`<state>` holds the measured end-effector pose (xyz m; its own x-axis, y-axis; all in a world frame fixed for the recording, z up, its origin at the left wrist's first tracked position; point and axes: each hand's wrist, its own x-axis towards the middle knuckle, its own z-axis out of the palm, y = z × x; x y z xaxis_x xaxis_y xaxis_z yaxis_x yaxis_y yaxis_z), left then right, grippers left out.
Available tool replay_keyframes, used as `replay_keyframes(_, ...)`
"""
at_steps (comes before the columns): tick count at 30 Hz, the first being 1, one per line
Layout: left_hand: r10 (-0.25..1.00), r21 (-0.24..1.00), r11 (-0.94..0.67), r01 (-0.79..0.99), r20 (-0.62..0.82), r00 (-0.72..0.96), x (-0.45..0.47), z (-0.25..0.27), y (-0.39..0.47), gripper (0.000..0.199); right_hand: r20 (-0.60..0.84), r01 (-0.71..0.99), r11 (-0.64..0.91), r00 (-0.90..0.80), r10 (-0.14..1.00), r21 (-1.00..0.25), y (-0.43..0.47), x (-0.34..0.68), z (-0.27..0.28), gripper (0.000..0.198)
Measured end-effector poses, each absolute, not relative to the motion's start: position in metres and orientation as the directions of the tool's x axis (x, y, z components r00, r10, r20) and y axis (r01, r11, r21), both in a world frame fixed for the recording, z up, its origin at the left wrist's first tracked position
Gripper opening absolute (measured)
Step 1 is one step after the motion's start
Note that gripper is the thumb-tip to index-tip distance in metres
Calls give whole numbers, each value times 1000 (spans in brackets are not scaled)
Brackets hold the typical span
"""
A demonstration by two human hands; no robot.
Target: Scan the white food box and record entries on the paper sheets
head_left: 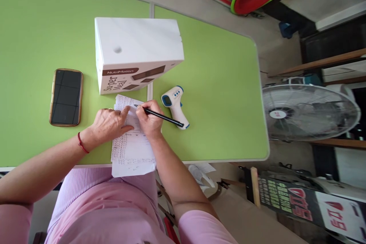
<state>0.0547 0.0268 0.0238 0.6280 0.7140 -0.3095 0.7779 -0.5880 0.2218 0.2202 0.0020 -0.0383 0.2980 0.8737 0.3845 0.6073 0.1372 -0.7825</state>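
Note:
A long black pen [164, 117] is gripped in my right hand [151, 119], its tip touching or just above the upper part of a paper sheet [140, 150] covered in handwriting. My left hand [110, 125] rests on the sheet's left side with index finger and thumb stretched apart, the index fingertip near the pen tip. The other left fingers are bent and partly hidden. The sheet's lower end hangs over the table edge. Just right of the pen lies a white and blue infrared thermometer [175, 103].
A white printed box [140, 40] stands on the green table [214, 84] beyond the paper. To the left lies a phone [66, 97] in a brown case. A large fan [309, 112] stands past the table's right edge, with a printed banner [305, 206] below it.

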Motion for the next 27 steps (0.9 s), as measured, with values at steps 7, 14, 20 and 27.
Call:
replay_keyframes(7, 717, 224, -594, 773, -287, 635, 55, 24, 27, 64, 395, 667, 113, 290, 872, -737, 3, 219, -38, 17)
replay_keyframes(14, 707, 208, -588, 781, -337, 622, 56, 26, 28, 67, 381, 655, 109, 289, 878, -748, 2, 219, -36, 17)
replay_keyframes(20, 717, 224, -578, 785, -320, 620, 56, 24, 27, 67, 380, 600, 139, 297, 876, -788, 3, 219, -36, 17)
replay_keyframes(27, 709, 214, -580, 786, -343, 616, 56, 26, 27, 69, 379, 615, 140, 278, 882, -776, 3, 220, -37, 16)
